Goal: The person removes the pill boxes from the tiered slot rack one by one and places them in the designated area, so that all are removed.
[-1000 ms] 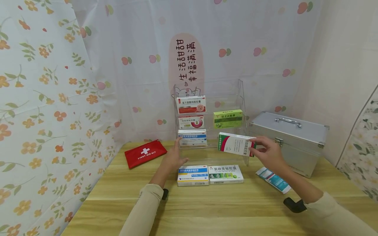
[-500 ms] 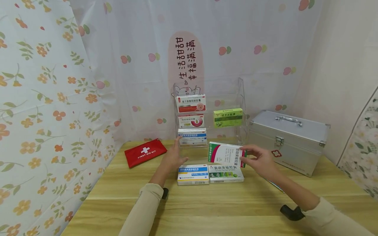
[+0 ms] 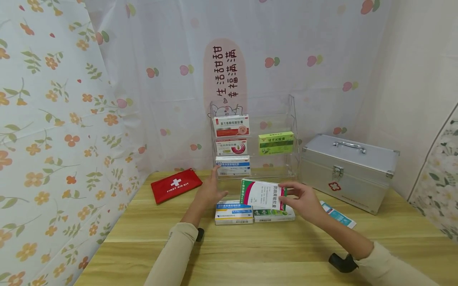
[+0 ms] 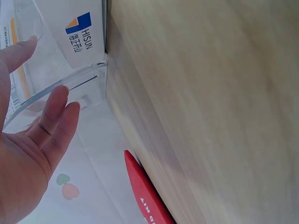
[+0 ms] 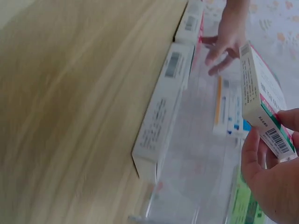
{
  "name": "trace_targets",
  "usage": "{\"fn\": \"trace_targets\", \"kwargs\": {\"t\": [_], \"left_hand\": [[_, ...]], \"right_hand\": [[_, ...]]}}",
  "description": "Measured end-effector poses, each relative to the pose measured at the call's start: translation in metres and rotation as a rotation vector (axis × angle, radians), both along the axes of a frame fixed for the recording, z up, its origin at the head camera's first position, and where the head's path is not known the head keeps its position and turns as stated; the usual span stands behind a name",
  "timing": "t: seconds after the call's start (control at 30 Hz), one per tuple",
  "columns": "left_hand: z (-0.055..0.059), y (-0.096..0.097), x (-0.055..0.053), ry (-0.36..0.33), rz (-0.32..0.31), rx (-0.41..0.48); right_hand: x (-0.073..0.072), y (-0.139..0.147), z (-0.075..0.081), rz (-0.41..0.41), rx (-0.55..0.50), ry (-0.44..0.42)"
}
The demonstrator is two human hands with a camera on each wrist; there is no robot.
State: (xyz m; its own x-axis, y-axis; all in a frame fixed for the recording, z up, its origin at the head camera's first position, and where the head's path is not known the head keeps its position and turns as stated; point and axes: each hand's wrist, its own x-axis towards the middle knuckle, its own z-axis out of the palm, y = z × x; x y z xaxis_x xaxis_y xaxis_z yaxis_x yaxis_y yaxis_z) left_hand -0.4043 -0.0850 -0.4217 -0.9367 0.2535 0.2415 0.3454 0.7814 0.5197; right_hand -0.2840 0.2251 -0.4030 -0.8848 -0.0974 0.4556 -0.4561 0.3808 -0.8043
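Observation:
My right hand (image 3: 300,200) pinches a white medicine box (image 3: 262,194) with green and magenta ends by its right end. This box is tilted slightly and hangs in front of the clear display rack (image 3: 273,171), partly covering a white-and-green box (image 3: 273,215) behind it. A blue-and-white box (image 3: 234,214) lies beside that one. My left hand (image 3: 209,190) is at the rack's left edge, its thumb and fingers spread on either side of the clear side panel (image 4: 86,74); firm contact cannot be told. Another blue-and-white box (image 3: 232,166) stands on the rack near its fingertips.
Higher on the rack stand two red-and-white boxes (image 3: 231,126) at left and a green box (image 3: 276,143) at right. A red first aid pouch (image 3: 176,186) lies left. At right are a silver case (image 3: 350,171) and a blue-white packet (image 3: 338,215) on the wooden table (image 3: 250,254).
My right hand has carried the medicine box leftward and down, from the rack's right side to above the front boxes. My left hand has stayed at the rack's left edge.

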Motion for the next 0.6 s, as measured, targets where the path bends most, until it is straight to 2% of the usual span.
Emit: {"fn": "trace_targets", "kwargs": {"t": [0.3, 0.6], "left_hand": [[-0.003, -0.001, -0.001, -0.013, 0.008, -0.011], [-0.004, 0.0, -0.004, 0.008, 0.009, -0.012]], "right_hand": [[0.003, -0.022, -0.009, 0.049, -0.006, -0.096], [0.006, -0.043, -0.013, 0.159, 0.017, -0.144]]}}
